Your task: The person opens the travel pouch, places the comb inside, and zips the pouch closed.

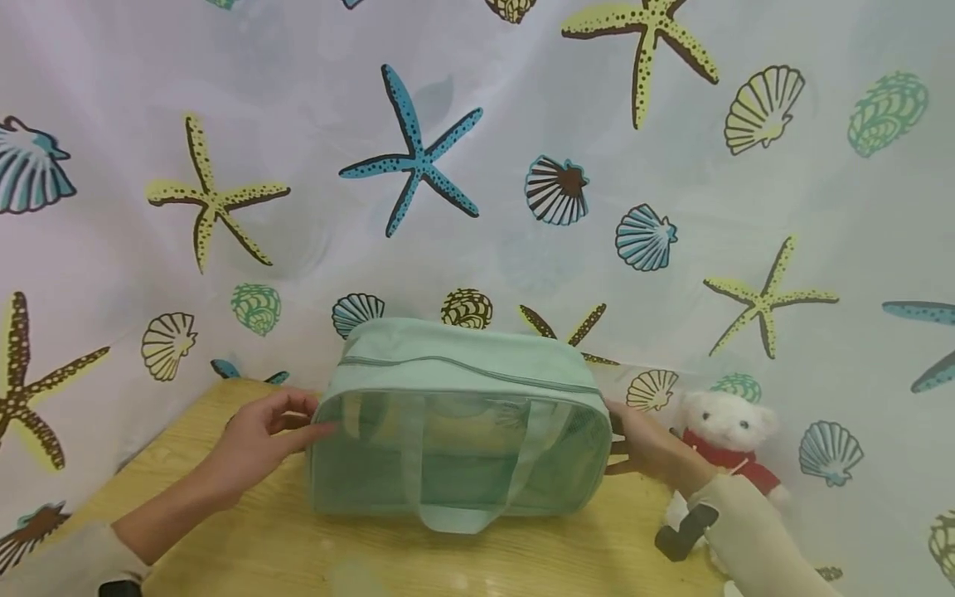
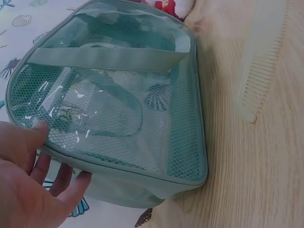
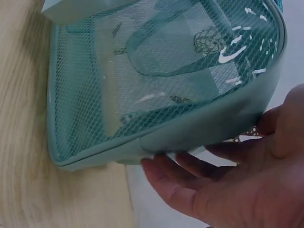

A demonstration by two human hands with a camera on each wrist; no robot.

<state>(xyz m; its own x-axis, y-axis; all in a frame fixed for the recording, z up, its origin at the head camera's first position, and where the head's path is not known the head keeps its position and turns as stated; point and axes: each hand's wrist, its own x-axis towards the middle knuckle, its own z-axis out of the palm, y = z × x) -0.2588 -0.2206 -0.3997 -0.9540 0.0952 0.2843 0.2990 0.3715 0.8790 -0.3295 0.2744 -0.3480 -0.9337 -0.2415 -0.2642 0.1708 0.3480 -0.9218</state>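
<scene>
A pale green bag with a clear front panel, a mesh lining and a zipped top stands upright on the wooden table. Its front strap handle hangs down. My left hand grips the bag's left edge, thumb on the clear front and fingers bent against the side, as the left wrist view shows. At the opposite end, my right hand touches the side panel with extended fingertips. No contents can be made out clearly through the panel and mesh.
A white plush toy in a red top sits on the right, beside my right forearm. In the left wrist view, a pale comb lies on the table. A sheet printed with shells and starfish hangs behind the bag.
</scene>
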